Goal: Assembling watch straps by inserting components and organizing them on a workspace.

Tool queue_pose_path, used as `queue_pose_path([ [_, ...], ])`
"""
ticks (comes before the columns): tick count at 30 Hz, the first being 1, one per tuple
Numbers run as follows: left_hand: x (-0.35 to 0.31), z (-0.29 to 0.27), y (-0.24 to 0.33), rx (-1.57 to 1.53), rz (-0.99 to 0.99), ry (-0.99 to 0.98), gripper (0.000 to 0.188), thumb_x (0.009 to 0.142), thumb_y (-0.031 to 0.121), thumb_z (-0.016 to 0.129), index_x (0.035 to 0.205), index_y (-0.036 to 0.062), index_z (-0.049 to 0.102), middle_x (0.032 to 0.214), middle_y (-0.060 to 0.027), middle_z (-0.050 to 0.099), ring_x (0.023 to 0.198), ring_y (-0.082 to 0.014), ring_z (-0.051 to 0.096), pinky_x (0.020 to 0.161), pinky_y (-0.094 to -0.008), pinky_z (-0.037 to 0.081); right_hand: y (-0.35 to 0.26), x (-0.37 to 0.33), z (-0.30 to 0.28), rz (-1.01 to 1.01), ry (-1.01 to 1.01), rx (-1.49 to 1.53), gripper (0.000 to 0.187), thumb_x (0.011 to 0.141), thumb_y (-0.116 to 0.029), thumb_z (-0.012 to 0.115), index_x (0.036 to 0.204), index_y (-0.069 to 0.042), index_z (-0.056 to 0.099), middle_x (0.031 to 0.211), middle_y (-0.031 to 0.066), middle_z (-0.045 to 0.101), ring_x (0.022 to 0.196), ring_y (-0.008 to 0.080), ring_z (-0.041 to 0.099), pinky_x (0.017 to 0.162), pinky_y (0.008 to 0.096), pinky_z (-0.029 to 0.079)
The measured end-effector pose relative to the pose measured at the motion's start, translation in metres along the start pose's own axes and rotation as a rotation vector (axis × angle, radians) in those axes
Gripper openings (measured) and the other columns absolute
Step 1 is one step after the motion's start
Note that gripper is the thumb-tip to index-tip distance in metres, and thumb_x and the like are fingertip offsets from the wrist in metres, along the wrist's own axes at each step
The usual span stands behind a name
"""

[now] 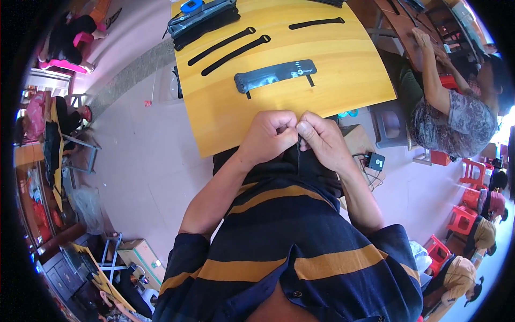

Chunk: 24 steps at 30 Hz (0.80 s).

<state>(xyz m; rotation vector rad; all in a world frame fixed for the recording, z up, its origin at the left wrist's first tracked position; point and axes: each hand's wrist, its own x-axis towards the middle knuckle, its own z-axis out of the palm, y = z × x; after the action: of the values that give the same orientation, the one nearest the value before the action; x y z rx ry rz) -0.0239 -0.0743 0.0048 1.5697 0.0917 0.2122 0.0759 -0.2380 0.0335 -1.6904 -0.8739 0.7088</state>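
Just off the near edge of the yellow table [230, 121], my left hand [271, 138] and my right hand [323, 140] meet with their fingertips pinched together. Both are closed; whatever they pinch is hidden by the fingers against my dark clothing. Beyond them lies a long, dark, shiny plastic pouch [273, 77], with two short black strap ends sticking out on its near side. Two black straps with looped ends, one farther [221, 47] and one nearer [236, 56], lie slantwise at the left. Another black strap [316, 23] rests at the far right.
A stack of dark pouches [206, 27] with a blue round object [191, 6] on it fills the table's far left corner. A grey stool [389, 126], a cardboard box [357, 140] and a black adapter [374, 161] with cables stand right. A person [456, 115] sits at the neighbouring table.
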Motion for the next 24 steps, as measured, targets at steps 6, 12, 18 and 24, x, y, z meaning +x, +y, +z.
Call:
queue_pose_path([
  [6, -0.001, 0.002, 0.002, -0.227, -0.196, -0.028, 0.020, 0.090, 0.007, 0.065, 0.072, 0.0059, 0.056, 0.060, 0.0038, 0.052, 0.053, -0.0043, 0.049, 0.049, -0.0254, 0.037, 0.002, -0.004, 0.000, -0.022, 0.021, 0.008, 0.030, 0.109, -0.022, 0.056, 0.085, -0.004, 0.057, 0.065, 0.0018, 0.058, 0.061, 0.0101, 0.058, 0.059, 0.0276, 0.045],
  [12, -0.004, -0.010, 0.010, -0.050, -0.118, -0.177, 0.029, 0.094, 0.024, 0.077, 0.076, 0.0061, 0.064, 0.067, 0.0051, 0.058, 0.059, -0.0032, 0.047, 0.052, -0.0244, 0.035, 0.004, -0.001, -0.003, -0.171, 0.023, -0.086, 0.028, 0.106, -0.018, 0.057, 0.084, -0.001, 0.057, 0.063, 0.0079, 0.051, 0.056, 0.0154, 0.048, 0.054, 0.0328, 0.041],
  [18, -0.002, -0.007, 0.018, -0.031, -0.110, -0.184, 0.036, 0.096, 0.024, 0.077, 0.069, 0.0062, 0.060, 0.061, 0.0056, 0.054, 0.057, -0.0034, 0.044, 0.052, -0.0250, 0.035, 0.016, -0.004, -0.006, 0.092, -0.211, 0.502, 0.034, 0.111, -0.024, 0.052, 0.083, -0.006, 0.056, 0.062, -0.0026, 0.047, 0.053, 0.0069, 0.042, 0.049, 0.0250, 0.035],
  [24, 0.000, 0.005, 0.006, -0.222, 0.114, -0.085, 0.034, 0.097, 0.018, 0.072, 0.068, 0.0062, 0.059, 0.061, 0.0027, 0.056, 0.059, -0.0051, 0.047, 0.052, -0.0252, 0.037, 0.009, -0.004, 0.002, -0.007, -0.111, 0.618, 0.034, 0.112, -0.027, 0.050, 0.084, -0.009, 0.056, 0.062, -0.0060, 0.046, 0.050, 0.0035, 0.041, 0.047, 0.0219, 0.032],
])
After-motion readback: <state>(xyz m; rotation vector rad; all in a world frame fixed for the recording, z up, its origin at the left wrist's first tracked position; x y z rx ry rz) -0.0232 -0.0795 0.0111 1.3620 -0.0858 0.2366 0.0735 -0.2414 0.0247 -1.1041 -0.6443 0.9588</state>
